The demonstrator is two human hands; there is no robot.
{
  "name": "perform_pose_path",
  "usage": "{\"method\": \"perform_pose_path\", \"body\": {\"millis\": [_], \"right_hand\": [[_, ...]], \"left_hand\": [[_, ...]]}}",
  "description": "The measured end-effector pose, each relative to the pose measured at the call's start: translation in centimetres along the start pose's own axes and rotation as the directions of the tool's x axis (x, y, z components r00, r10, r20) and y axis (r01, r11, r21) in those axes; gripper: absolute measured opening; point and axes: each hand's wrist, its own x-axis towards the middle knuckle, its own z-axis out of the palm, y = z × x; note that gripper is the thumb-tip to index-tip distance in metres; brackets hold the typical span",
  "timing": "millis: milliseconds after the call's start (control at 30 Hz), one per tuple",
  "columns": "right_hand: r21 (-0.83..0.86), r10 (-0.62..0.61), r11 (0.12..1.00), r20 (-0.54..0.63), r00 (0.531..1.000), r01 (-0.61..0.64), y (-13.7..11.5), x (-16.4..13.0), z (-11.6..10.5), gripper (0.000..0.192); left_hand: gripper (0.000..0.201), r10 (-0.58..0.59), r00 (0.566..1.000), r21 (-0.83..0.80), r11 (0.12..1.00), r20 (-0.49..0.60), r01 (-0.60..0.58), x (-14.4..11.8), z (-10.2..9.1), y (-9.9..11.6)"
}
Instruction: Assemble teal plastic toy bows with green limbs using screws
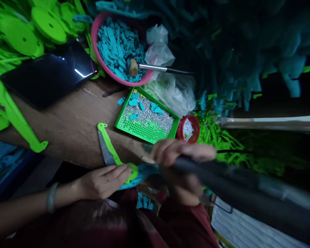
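Observation:
My left hand point(105, 181), with a ring and a bangle at the wrist, presses its closed fingers on a bright green plastic part point(131, 172). A long green arm of that part point(109, 143), with grey along one edge, reaches up and left over the table edge. Beneath its round end lies a blue plastic piece point(142, 172). Just to the right, my right hand point(182, 168) is wrapped round a thick dark electric screwdriver point(222, 179). Motion smears the hand and tool, so I cannot tell whether the tip touches the part.
A green basket point(134, 129) holds small screws and blue pieces. Behind it are a pink bowl point(100, 65) of blue pieces with a hammer point(152, 67) across it, plastic bags point(175, 93) and a red basket point(196, 127). A black phone point(51, 72) lies left, near piled green parts point(20, 38).

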Motion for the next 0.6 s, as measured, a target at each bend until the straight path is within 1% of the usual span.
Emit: {"method": "perform_pose_path", "body": {"millis": [33, 67, 100, 133, 233, 367, 433, 533, 600], "right_hand": [[0.009, -0.052, 0.998, -0.244, 0.968, 0.056, 0.9, 0.8, -0.9, 0.024], [0.014, -0.080, 0.996, -0.406, 0.910, 0.093, 2.0, 1.7, -1.5, 0.021], [0.030, -0.096, 0.991, -0.514, 0.852, 0.130, 3.1, 2.5, -2.0, 0.019], [0.034, -0.090, 0.991, -0.555, 0.827, 0.130, 4.1, 3.1, -2.3, 0.017], [0.082, -0.057, 0.989, -0.566, 0.823, 0.125, 6.1, 3.8, -2.2, 0.017], [0.162, -0.027, 0.976, -0.568, 0.822, 0.143, 6.7, 3.4, -1.9, 0.017], [0.173, -0.015, 0.975, -0.574, 0.819, 0.140, 6.9, 3.3, -2.0, 0.016], [0.152, -0.003, 0.982, -0.578, 0.816, 0.111, 6.5, 3.5, -2.4, 0.016], [0.129, -0.003, 0.987, -0.588, 0.809, 0.097, 5.2, 3.7, -2.3, 0.016]], "left_hand": [[0.035, 0.007, 1.000, 0.036, 0.999, 0.028, -0.008, 0.2, -0.1, -0.1], [0.035, 0.014, 0.999, 0.059, 0.998, 0.042, -0.017, 0.4, -0.1, -0.1], [0.034, 0.019, 0.999, 0.069, 0.997, 0.048, -0.022, 0.5, 0.0, -0.1], [0.033, 0.025, 0.999, 0.073, 0.997, 0.049, -0.029, 0.6, 0.1, -0.1], [0.032, 0.032, 0.998, 0.076, 0.996, 0.059, -0.036, 0.6, 0.4, 0.0], [0.031, 0.034, 0.998, 0.073, 0.997, 0.059, -0.038, 0.8, 0.4, -0.1], [0.030, 0.020, 0.998, 0.061, 0.998, 0.065, -0.024, 1.0, 0.3, -0.1], [0.029, 0.002, 0.996, 0.037, 0.999, 0.092, -0.006, 1.3, 0.3, -0.1], [0.027, 0.003, 0.996, 0.028, 1.000, 0.088, -0.005, 1.4, 0.4, 0.0]]}}
